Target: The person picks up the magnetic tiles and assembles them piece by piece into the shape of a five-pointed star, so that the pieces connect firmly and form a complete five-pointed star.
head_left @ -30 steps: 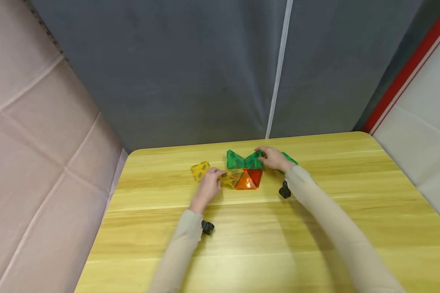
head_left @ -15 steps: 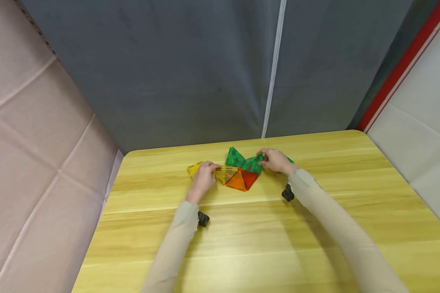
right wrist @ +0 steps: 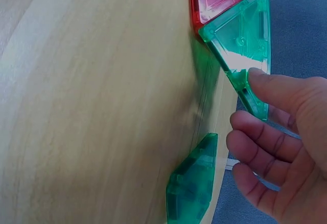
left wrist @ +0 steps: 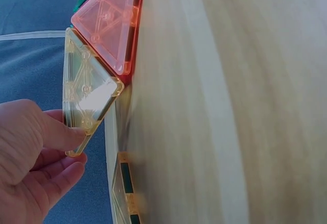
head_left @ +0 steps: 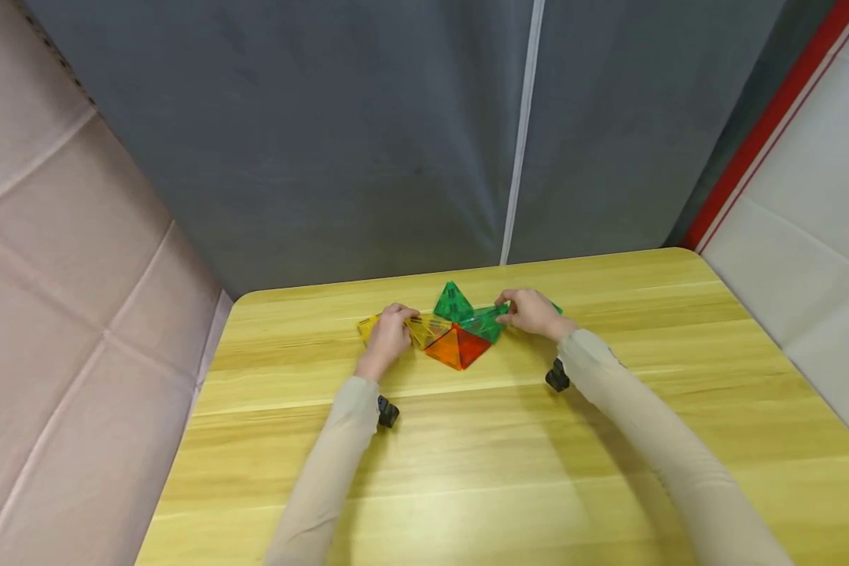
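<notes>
Translucent triangular magnetic tiles stand joined in a fan at the table's far middle. My left hand (head_left: 387, 338) pinches the outer corner of the yellow triangular tile (head_left: 431, 331) between thumb and fingers. On the other side my right hand (head_left: 534, 313) pinches the corner of the green triangular tile (right wrist: 245, 43). Between these two, an orange tile (head_left: 443, 348) and a red tile (head_left: 471, 344) meet edge to edge, tilted up from the table. Another green tile (head_left: 453, 303) rises behind them. How the tiles meet underneath is hidden.
A separate yellow tile (head_left: 365, 325) lies beside my left hand, partly covered by it. Past my right hand lies a separate green tile (right wrist: 194, 183). The wooden table (head_left: 467, 472) ends at a grey curtain (head_left: 325, 157) behind the tiles.
Orange and red tiles have swung round, so their shared edge now faces the front. The joined tiles have drawn into a more raised, peaked shape. Both hands keep their pinch.
</notes>
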Available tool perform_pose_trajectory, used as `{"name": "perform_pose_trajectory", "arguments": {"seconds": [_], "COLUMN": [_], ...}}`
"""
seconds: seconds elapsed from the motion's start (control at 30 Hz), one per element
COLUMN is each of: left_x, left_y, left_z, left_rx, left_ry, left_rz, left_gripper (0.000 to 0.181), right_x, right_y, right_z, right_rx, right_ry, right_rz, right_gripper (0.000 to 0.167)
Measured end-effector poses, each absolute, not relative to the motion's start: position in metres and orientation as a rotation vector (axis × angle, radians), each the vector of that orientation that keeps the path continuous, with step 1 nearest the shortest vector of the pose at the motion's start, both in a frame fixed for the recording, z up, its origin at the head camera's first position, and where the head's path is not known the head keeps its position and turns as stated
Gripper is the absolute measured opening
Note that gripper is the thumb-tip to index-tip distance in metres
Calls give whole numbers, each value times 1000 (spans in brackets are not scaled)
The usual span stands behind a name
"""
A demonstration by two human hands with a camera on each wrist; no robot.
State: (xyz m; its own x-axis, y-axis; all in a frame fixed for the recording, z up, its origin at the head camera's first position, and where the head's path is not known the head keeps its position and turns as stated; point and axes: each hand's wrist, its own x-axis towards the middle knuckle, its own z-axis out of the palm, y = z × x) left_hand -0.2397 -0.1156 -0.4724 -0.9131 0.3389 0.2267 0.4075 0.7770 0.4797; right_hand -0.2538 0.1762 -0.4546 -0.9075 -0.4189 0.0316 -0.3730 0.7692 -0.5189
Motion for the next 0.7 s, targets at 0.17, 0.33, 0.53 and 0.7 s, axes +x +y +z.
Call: {"name": "perform_pose_trajectory", "arguments": {"seconds": [0.17,0.33,0.53,0.7], "left_x": [-241,-239,-237,-238], "left_y": [-117,-126,-152,-169], "left_z": [-473,-470,-469,-474], "left_rx": [-572,-404,-113,-113], "left_ry": [-2859,-2875,-2890,-2993], "left_rz": [-827,-866,-855,-933], "left_gripper": [37,36,43,60], "right_x": [-253,-249,-239,-226], "right_y": [176,175,158,127], "right_z": [-454,-450,-445,-443], "right_rx": [-658,-565,-666,-888], "right_ry": [2873,2929,2975,2890], "right_rz": [-813,-806,-1026,-1167], "right_gripper": [30,34,29,24]}}
